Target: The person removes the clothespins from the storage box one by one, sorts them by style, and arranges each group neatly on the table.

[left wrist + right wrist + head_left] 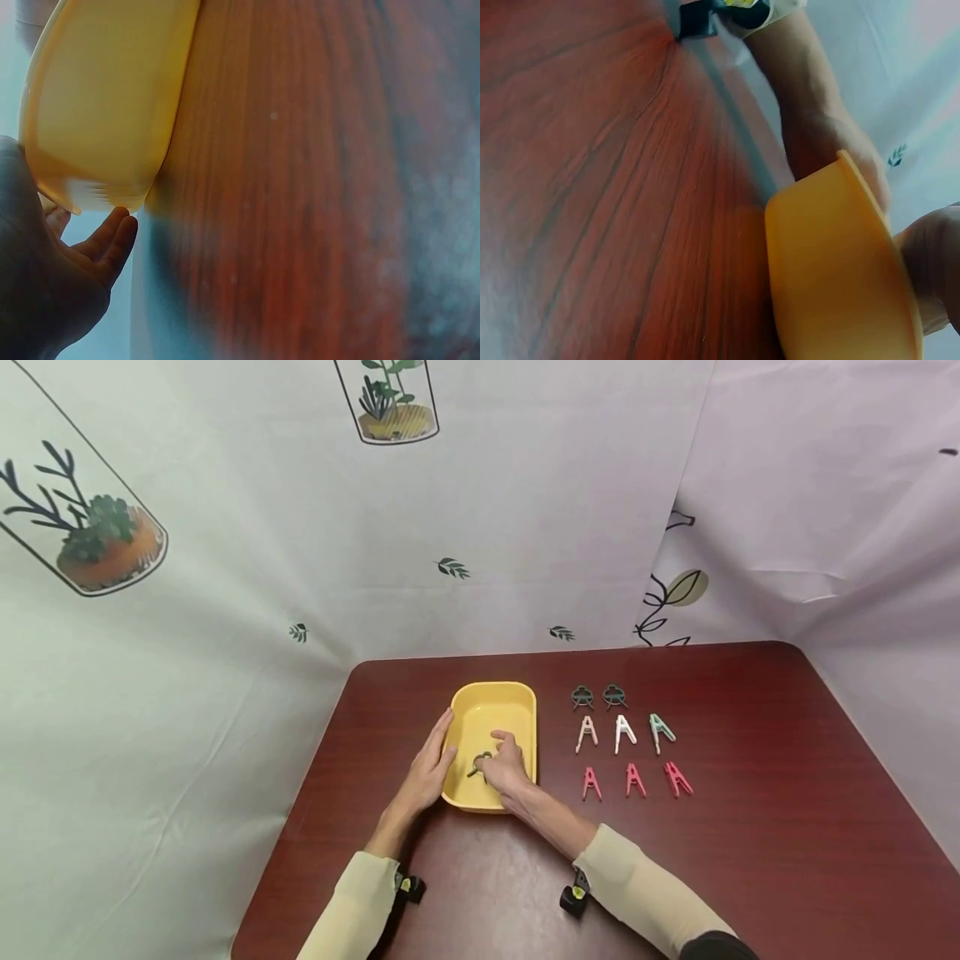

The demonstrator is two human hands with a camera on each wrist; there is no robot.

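Note:
In the head view my left hand (426,774) holds the left side of a yellow plastic tray (491,691), its fingers along the outer wall and its thumb at the rim. My right hand (506,770) reaches into the tray over the right-front side. A small dark green clip (476,769) lies on the tray floor by the right hand's thumb, partly covered by it. The right hand's fingers stand apart from the thumb. From the left wrist, fingertips of the left hand (67,277) meet the tray wall. The right wrist view shows the tray's outside (832,262); the clip is hidden there.
Right of the tray lie two dark green clips (614,696) at the back. Nearer are three clothespins: pale pink (587,734), white (624,734) and green (661,732). Three red clothespins (635,780) form the front row. A patterned cloth (510,527) hangs behind the dark red table (750,860).

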